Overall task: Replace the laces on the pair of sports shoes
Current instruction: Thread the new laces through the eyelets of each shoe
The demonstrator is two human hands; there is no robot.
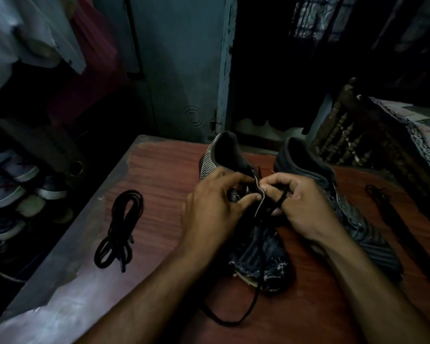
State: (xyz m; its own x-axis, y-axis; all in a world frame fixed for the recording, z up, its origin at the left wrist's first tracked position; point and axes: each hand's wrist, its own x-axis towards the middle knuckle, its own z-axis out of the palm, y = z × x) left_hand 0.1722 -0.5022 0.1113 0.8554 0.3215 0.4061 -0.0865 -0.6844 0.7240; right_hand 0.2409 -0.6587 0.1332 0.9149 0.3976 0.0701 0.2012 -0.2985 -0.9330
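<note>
Both hands work at the eyelet row of the nearer sports shoe (261,254), which lies toe toward the person on the worktop (159,175). Left hand (215,207) has its fingers curled round the shoe's upper edge, steadying it. Right hand (301,207) pinches the black lace (279,198), w/ a loop wound over one finger. The lace's loose tail (236,316) trails off the toe twd the near edge of the worktop.

The second shoe (333,194) stands just beside, on the right, w/ what looks like another lace (380,194) past it. A coiled black lace (123,227) lies well apart on the left.

Risks, as I judge them:
- V. dim light, black lace on dark shoe: easy to miss an eyelet or skip one, so the pattern goes uneven.
- Loop on the finger could snag and tug the lace back out.
- Trailing tail may catch under a forearm, or pull short on one side.
- Can't tell if the lace tip is through the eyelet; fingers hide it.
</note>
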